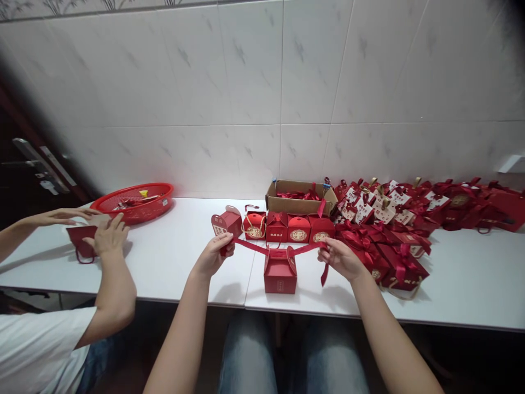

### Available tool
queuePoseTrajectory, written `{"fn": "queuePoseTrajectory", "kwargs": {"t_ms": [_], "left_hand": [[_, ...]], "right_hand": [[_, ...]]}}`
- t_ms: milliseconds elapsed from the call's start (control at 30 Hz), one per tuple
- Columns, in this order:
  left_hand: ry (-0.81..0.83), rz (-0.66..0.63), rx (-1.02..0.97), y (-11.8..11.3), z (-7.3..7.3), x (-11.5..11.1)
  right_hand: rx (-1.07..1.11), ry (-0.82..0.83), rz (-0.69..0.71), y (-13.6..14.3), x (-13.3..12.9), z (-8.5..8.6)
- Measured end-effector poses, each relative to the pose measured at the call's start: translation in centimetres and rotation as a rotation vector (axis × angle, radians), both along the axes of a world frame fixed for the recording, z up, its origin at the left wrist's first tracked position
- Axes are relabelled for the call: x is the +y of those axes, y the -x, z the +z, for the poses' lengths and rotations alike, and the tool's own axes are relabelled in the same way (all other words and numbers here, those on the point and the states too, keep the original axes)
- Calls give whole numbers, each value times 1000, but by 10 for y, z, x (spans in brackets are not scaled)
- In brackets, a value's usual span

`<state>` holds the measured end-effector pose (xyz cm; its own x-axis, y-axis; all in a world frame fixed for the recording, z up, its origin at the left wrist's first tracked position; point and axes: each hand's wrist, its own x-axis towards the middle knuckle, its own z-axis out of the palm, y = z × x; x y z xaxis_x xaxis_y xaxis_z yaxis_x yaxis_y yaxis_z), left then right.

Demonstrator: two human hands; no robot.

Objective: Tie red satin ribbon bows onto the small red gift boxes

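A small red gift box [280, 276] stands upright near the table's front edge, between my two hands. A dark red ribbon [252, 246] passes through its top and stretches out to both sides. My left hand [215, 253] pinches the ribbon's left part, with fingers closed. The right part is pinched in my right hand [338, 258], and a loose tail hangs below those fingers. Behind the box stand several red boxes [298, 230] in a row, and another red box [229, 221] with a rounded flap sits just beyond my left hand.
A cardboard box [273, 203] of red ribbons stands by the wall. Many finished-looking red boxes [385, 251] are piled at the right. At the left, a co-worker's hands [110, 235] are at a red box [82, 241], near a red basket [151, 209].
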<state>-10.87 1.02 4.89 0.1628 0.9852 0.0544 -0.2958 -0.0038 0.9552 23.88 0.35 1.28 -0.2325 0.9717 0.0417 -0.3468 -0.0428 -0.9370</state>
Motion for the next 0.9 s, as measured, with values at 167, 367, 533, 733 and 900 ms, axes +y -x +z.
{"fn": "queuePoseTrajectory", "kwargs": {"t_ms": [167, 367, 533, 733, 900], "left_hand": [[26, 61, -82, -4, 10, 0], [19, -11, -264, -29, 31, 5], [-17, -13, -221, -46, 47, 7], [-127, -91, -123, -58, 50, 8], [-232, 121, 36, -70, 44, 8]], "right_hand": [[34, -46, -23, -8, 1, 3], [19, -165, -12, 5, 6, 18], [65, -152, -127, 21, 10, 32], [114, -311, -246, 39, 13, 38], [9, -418, -447, 54, 16, 50]]}}
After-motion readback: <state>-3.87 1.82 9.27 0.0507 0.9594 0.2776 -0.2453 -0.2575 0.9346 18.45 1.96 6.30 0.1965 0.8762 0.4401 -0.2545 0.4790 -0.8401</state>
